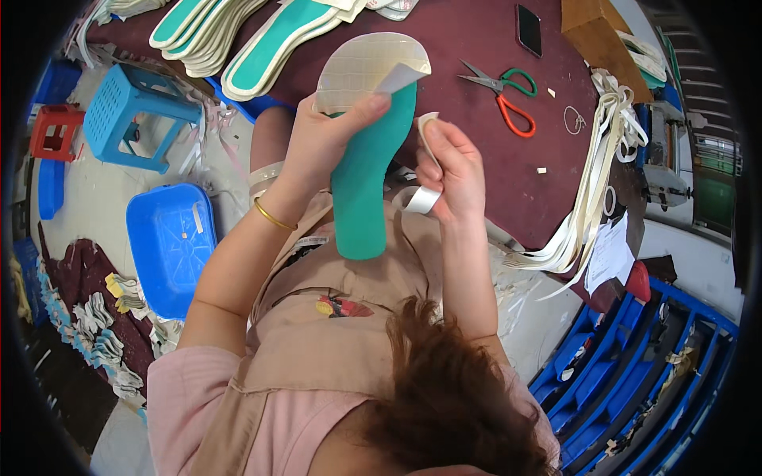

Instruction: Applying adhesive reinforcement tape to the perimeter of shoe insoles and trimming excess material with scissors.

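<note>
My left hand (329, 143) grips a green insole (361, 206) over my lap, its toe end up, thumb on top. A pale, grid-patterned sheet (349, 71) covers the toe end, and its corner is folded over, showing a whitish underside. Just right of the insole, my right hand (456, 166) is closed on a cream strip (429, 139) pinched at the fingers. A white loop of strip (419, 200) hangs below that hand; whether it is the same strip I cannot tell. On the table beyond lie scissors (500, 86) with green and orange handles, blades apart.
Stacked green-and-cream insoles (266, 55) lie at the far left of the dark red table (476, 36). A phone (529, 30) and a bundle of cream strips (599, 166) are at the right. Left stand a blue stool (131, 111) and blue basin (171, 254); a blue rack (603, 381) is lower right.
</note>
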`<state>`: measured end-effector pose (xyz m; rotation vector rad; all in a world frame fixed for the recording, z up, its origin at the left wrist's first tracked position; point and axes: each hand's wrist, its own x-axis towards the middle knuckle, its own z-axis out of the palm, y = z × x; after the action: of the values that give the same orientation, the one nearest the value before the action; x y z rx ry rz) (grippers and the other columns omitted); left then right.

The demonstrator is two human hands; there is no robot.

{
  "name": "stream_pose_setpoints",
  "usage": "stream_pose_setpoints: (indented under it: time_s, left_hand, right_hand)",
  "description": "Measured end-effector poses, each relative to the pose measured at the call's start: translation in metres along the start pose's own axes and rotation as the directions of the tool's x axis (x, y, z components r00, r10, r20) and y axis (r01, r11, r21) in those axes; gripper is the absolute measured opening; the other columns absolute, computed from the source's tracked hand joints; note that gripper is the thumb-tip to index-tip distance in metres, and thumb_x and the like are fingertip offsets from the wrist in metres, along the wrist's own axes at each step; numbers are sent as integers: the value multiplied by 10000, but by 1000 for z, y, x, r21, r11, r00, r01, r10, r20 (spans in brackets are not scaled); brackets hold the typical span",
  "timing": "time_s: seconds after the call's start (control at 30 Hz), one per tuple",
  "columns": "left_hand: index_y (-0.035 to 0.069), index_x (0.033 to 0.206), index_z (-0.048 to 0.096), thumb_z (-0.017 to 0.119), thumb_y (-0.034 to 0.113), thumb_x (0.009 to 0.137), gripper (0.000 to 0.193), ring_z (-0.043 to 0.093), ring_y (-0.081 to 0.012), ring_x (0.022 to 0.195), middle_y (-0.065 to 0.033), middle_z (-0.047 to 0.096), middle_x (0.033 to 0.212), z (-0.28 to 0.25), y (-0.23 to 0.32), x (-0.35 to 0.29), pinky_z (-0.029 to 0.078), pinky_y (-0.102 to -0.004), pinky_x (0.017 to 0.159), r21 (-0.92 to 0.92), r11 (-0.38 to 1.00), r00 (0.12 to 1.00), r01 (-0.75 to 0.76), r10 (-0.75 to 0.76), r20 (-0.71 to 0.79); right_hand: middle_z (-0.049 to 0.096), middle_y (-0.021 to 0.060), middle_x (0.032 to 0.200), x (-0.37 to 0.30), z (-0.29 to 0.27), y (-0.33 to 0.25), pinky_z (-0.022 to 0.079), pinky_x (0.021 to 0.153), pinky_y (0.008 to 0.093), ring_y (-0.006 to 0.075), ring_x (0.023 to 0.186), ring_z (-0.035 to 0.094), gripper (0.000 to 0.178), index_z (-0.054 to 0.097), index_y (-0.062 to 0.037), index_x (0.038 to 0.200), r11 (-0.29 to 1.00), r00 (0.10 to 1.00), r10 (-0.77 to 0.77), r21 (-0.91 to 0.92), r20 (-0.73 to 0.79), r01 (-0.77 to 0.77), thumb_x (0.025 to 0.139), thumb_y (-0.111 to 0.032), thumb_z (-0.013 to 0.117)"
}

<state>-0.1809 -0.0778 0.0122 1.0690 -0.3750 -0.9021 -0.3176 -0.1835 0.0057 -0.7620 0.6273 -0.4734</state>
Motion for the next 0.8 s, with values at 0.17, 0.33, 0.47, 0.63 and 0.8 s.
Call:
stream_pose_setpoints:
  time_s: [0.17, 0.33, 0.47, 0.63, 0.8]
  left_hand:
    - [3, 973, 643, 693, 154, 814, 224, 566, -35, 715, -1, 653, 837, -2, 2, -9, 465, -194, 612, 323, 908, 963, -269, 251, 95]
    - [5, 931, 653, 678, 155, 829, 182, 554, -27, 712, 10, 648, 808, -10, 1, -13, 451, -186, 601, 318, 908, 958, -272, 227, 173]
    - [-1, 906, 649, 666, 163, 839, 178, 543, -27, 664, 15, 633, 760, -10, -8, -13, 434, -183, 559, 293, 925, 968, -243, 213, 130]
    - [-3, 902, 646, 658, 182, 843, 195, 548, -37, 644, 4, 629, 746, 12, 4, -9, 433, -187, 543, 51, 988, 988, -148, 150, -40]
    - [1, 905, 647, 655, 229, 844, 236, 563, -46, 660, -1, 629, 751, 13, -1, 1, 450, -199, 556, 13, 999, 999, -41, 42, -27]
  right_hand:
    - [563, -2, 770, 6, -3, 4, 265, 357, 182, 25, 451, 380, 87, 619, -23, 906, 947, 967, 196, 222, 164, -230, 867, -101, 615]
    - [539, 15, 834, -8, 7, 14, 345, 458, 189, 53, 526, 450, 100, 613, 5, 920, 727, 918, -380, -576, 114, 372, 863, -77, 609]
    - [524, 22, 830, 8, 7, -1, 380, 574, 205, 62, 686, 483, 121, 591, 34, 895, 382, 756, -447, -662, 479, 645, 870, -85, 594]
    - [524, -22, 692, -5, 4, 35, 297, 408, 196, 43, 449, 385, 171, 548, -54, 799, 967, 977, -204, -146, 57, 210, 890, -184, 611]
    - [545, -16, 699, -6, -3, 32, 324, 461, 193, 16, 531, 412, 186, 561, -35, 833, 839, 969, -208, -485, 133, 246, 917, -201, 563]
